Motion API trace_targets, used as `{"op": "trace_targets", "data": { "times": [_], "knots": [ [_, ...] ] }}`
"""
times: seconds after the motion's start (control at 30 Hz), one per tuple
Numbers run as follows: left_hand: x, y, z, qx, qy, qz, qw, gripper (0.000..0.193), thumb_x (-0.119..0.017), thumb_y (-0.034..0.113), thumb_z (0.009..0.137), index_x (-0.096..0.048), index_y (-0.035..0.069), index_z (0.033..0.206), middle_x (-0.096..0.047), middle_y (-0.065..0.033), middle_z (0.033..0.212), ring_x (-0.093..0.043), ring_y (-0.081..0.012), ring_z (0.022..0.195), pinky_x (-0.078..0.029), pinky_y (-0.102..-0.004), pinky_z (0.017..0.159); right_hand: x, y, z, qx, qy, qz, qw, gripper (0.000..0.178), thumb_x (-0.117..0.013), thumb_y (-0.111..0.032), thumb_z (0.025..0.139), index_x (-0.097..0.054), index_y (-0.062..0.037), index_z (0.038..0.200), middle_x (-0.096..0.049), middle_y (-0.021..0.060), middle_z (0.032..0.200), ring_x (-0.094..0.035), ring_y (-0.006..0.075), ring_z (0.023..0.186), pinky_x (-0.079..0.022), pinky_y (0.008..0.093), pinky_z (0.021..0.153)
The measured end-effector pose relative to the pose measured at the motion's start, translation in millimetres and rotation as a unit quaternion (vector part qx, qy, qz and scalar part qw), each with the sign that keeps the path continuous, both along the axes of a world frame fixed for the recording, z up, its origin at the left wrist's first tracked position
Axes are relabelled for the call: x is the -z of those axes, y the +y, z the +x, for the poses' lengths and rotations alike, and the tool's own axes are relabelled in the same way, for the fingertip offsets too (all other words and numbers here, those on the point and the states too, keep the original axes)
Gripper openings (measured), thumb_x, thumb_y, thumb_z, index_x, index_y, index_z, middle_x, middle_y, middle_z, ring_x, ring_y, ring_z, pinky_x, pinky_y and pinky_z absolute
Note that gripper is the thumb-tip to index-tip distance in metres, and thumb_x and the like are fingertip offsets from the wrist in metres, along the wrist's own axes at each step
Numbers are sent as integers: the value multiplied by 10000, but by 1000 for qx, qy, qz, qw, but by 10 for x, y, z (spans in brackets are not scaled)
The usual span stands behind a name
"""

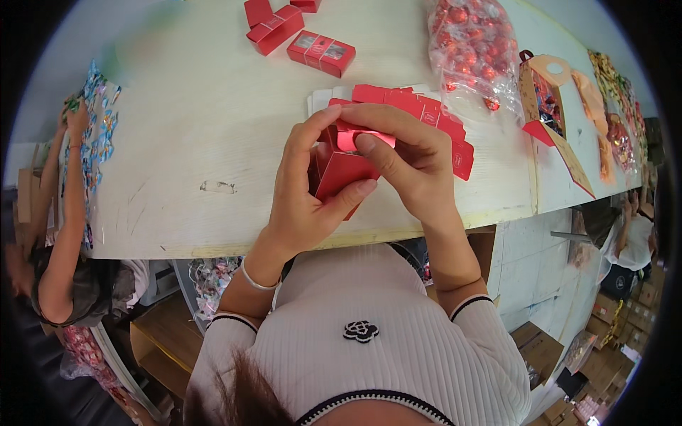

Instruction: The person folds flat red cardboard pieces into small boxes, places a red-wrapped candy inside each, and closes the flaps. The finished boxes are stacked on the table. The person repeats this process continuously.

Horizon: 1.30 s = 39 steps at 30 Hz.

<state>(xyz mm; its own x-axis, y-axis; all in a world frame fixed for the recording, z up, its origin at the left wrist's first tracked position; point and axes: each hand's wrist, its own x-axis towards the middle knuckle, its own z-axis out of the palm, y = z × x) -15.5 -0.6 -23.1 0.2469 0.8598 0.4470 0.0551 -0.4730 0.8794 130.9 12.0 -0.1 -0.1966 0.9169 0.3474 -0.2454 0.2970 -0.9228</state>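
Between my two hands is a small red carton (341, 172), held just above the table's near edge. My left hand (302, 192) grips its left side, with the thumb along the front face. My right hand (412, 160) is curled over the top, its thumb pressing a red flap (366, 138). The carton's inside is hidden by my fingers. Right behind my hands lie several flat red carton blanks (426, 110), stacked and overlapping on the white table (177, 142).
Farther back lie a red box with a window (321, 52) and an open red box (275, 30). A clear bag of red-wrapped balls (474, 50) sits at the back right, near an open gift box (547, 106). At the left, another person's arms (74, 163) reach over blue-wrapped sweets (99, 135).
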Motion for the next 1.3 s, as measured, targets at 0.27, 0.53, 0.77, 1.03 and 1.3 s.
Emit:
{"op": "trace_targets", "data": {
  "times": [0.27,0.53,0.77,1.03,1.3],
  "knots": [
    [-133,-44,65,4,-74,-102,992,667,-652,41,746,-279,39,1299,-418,-110,1171,-515,-169,968,-458,-268,768,49,7,-24,-34,-10,25,999,224,-481,-12,844,-544,18,1056,-563,113,1033,-546,167,932,-438,271,787],
    [-95,6,28,8,6,-62,998,664,-648,26,752,-283,45,1306,-419,-112,1185,-548,-172,957,-492,-267,770,166,-30,-54,-41,132,-37,990,203,-495,-35,846,-552,-2,1038,-516,113,1111,-492,169,1022,-410,287,853],
    [-217,-67,48,65,-209,-289,932,564,-630,18,759,-338,43,1242,-441,-87,1140,-514,-148,997,-473,-256,784,132,-21,50,-31,36,2,999,198,-538,-24,819,-574,4,1011,-535,96,1065,-507,171,997,-416,286,849],
    [-88,-23,-7,12,14,-111,994,506,-663,39,735,-416,54,1177,-443,-63,1085,-496,-145,930,-449,-251,737,76,24,144,-84,35,-87,992,226,-495,56,805,-557,24,1021,-575,78,1015,-517,150,1008,-433,286,864],
    [-106,8,-44,5,-50,-119,992,448,-643,67,770,-418,56,1157,-453,-59,1067,-515,-133,871,-452,-238,694,51,-23,-48,-43,230,-164,958,216,-495,29,821,-566,6,1023,-561,128,1115,-530,172,1016,-435,301,865]
  ]
}}
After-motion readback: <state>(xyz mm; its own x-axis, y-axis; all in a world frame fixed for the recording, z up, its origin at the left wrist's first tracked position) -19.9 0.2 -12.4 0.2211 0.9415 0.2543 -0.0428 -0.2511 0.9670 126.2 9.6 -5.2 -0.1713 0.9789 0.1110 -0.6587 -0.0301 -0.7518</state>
